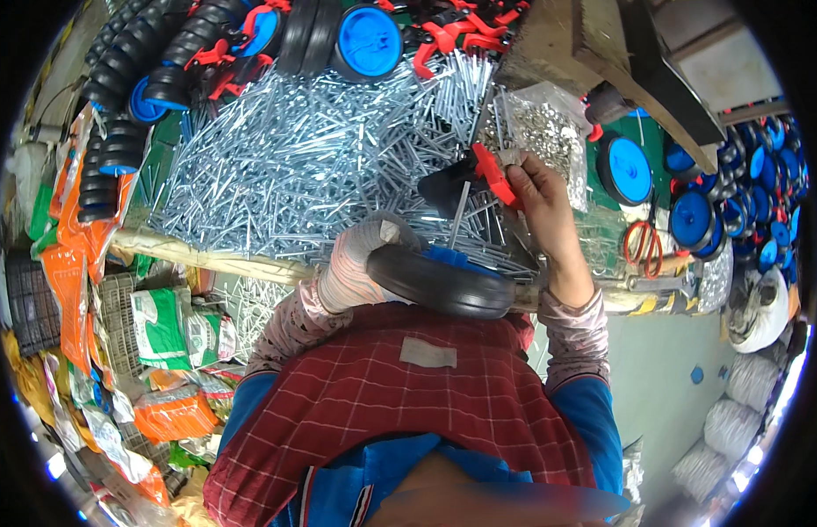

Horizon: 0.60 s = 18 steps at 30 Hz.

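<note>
bench (162, 246) heaped with steel pins (303, 167) beyond hands. gloved left hand (360, 259) grips black wheel (439, 283); right hand (536, 198) pinches red clip (494, 176) just above wheel.

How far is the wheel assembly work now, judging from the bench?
Done, it seems: rows of black wheels with blue hubs stacked at the bench's left and right. In hand: the gloved left hand holds a wheel at the bench edge; the bare right hand holds a red bracket on a metal pin. Left: a big heap of pins and loose red brackets remain.
</note>
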Each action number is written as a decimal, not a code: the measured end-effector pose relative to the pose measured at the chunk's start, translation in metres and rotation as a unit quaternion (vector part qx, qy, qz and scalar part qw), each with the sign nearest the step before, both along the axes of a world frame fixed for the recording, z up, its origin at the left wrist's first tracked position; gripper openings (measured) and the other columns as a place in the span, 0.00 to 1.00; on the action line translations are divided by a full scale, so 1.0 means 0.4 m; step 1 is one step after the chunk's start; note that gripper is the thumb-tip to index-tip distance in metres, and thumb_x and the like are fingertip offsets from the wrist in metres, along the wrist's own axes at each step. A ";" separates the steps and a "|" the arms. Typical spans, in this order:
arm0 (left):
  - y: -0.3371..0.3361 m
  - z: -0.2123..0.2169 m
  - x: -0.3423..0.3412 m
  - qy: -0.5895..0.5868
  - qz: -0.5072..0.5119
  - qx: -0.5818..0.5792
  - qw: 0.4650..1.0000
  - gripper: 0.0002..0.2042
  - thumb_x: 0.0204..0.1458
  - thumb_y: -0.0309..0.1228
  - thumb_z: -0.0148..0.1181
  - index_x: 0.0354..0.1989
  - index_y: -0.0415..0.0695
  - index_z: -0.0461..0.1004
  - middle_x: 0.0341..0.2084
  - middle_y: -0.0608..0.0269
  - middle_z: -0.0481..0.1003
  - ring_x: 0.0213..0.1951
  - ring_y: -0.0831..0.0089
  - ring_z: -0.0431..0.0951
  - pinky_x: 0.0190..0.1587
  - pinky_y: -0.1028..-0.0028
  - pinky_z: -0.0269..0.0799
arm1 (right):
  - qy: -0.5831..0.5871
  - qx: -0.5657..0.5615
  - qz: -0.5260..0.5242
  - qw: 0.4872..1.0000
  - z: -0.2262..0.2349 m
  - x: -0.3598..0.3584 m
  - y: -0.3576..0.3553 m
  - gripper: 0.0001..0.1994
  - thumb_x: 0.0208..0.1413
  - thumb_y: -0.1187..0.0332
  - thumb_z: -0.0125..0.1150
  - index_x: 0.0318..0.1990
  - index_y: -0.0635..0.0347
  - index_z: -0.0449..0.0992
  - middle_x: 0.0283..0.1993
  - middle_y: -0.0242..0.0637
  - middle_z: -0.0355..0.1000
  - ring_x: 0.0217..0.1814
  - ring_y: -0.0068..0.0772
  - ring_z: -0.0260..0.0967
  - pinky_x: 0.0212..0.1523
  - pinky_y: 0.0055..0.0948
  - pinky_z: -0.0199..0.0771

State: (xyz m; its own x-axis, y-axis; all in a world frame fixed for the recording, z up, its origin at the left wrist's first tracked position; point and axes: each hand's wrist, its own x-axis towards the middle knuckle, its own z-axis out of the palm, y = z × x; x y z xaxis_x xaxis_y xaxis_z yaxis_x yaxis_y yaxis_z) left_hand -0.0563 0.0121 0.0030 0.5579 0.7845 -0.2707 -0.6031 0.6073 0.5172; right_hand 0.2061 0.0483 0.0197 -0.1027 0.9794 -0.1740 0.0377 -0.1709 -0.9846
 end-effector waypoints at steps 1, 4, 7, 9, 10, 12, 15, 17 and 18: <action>0.000 0.001 0.004 -0.003 0.005 -0.007 1.000 0.18 0.46 0.41 0.62 0.18 0.36 0.72 0.19 0.48 0.74 0.27 0.56 0.72 0.37 0.58 0.71 | 0.026 -0.014 -0.016 0.999 -0.008 0.004 -0.004 0.10 0.69 0.68 0.47 0.48 0.61 0.75 0.28 0.23 0.69 0.23 0.11 0.59 0.22 0.15 0.59; -0.002 -0.005 0.017 0.040 0.030 -0.003 0.999 0.18 0.47 0.42 0.61 0.17 0.38 0.71 0.17 0.51 0.72 0.25 0.58 0.70 0.35 0.58 0.70 | 0.041 -0.024 -0.029 0.998 -0.028 0.011 -0.009 0.11 0.70 0.67 0.46 0.50 0.59 0.74 0.28 0.22 0.69 0.23 0.11 0.59 0.23 0.14 0.59; 0.032 -0.018 0.013 -0.021 -0.038 0.011 0.999 0.18 0.48 0.42 0.60 0.18 0.39 0.72 0.18 0.53 0.73 0.25 0.58 0.71 0.33 0.58 0.70 | -0.001 -0.018 -0.021 1.000 -0.024 0.009 -0.016 0.11 0.69 0.70 0.47 0.51 0.61 0.75 0.30 0.22 0.70 0.24 0.11 0.59 0.23 0.14 0.59; 0.045 -0.010 0.015 -0.037 -0.039 -0.012 0.998 0.17 0.49 0.42 0.60 0.19 0.40 0.72 0.18 0.53 0.73 0.25 0.58 0.72 0.32 0.58 0.70 | -0.037 -0.016 -0.009 0.999 -0.002 0.002 -0.027 0.11 0.68 0.73 0.49 0.52 0.65 0.75 0.32 0.28 0.73 0.27 0.17 0.64 0.27 0.19 0.65; 0.050 -0.005 0.016 -0.044 -0.039 -0.030 0.998 0.17 0.49 0.42 0.60 0.19 0.40 0.72 0.19 0.53 0.73 0.25 0.58 0.72 0.31 0.59 0.70 | -0.062 0.045 -0.016 0.997 -0.017 0.004 -0.029 0.11 0.67 0.74 0.50 0.52 0.66 0.75 0.33 0.32 0.74 0.28 0.20 0.66 0.29 0.21 0.67; 0.057 -0.005 0.015 -0.090 -0.042 -0.112 0.989 0.16 0.50 0.42 0.61 0.23 0.40 0.73 0.21 0.53 0.74 0.27 0.58 0.74 0.32 0.60 0.72 | -0.120 0.157 -0.016 0.980 -0.042 0.017 -0.034 0.12 0.64 0.77 0.51 0.52 0.67 0.75 0.34 0.38 0.75 0.31 0.26 0.69 0.32 0.25 0.70; 0.066 -0.018 0.009 -0.126 -0.067 -0.207 0.968 0.15 0.50 0.42 0.65 0.33 0.41 0.75 0.28 0.54 0.75 0.33 0.59 0.78 0.34 0.62 0.76 | -0.232 0.276 0.019 0.932 -0.002 0.035 -0.063 0.13 0.62 0.81 0.50 0.52 0.67 0.75 0.38 0.43 0.75 0.35 0.31 0.73 0.34 0.24 0.73; 0.058 0.005 0.018 0.141 -0.085 -0.005 0.986 0.17 0.50 0.43 0.63 0.29 0.39 0.75 0.25 0.56 0.75 0.31 0.64 0.77 0.35 0.62 0.76 | -0.199 0.226 0.097 0.949 0.002 0.036 -0.079 0.14 0.59 0.84 0.51 0.51 0.67 0.76 0.39 0.47 0.74 0.37 0.37 0.74 0.36 0.24 0.73; 0.053 -0.020 0.020 0.191 -0.082 0.057 0.977 0.17 0.49 0.44 0.62 0.27 0.39 0.74 0.24 0.57 0.75 0.30 0.66 0.76 0.34 0.64 0.75 | -0.184 0.201 0.135 0.953 0.010 0.042 -0.087 0.15 0.58 0.85 0.51 0.51 0.68 0.76 0.39 0.49 0.74 0.38 0.40 0.75 0.37 0.24 0.72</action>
State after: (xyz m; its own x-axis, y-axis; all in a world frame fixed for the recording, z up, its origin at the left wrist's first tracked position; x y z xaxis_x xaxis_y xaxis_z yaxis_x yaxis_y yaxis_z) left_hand -0.0481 0.0334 -0.0052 0.5533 0.7304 -0.4004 -0.2527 0.6052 0.7549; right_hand 0.2230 0.0135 0.0238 -0.3640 0.9212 0.1373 0.3815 0.2820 -0.8803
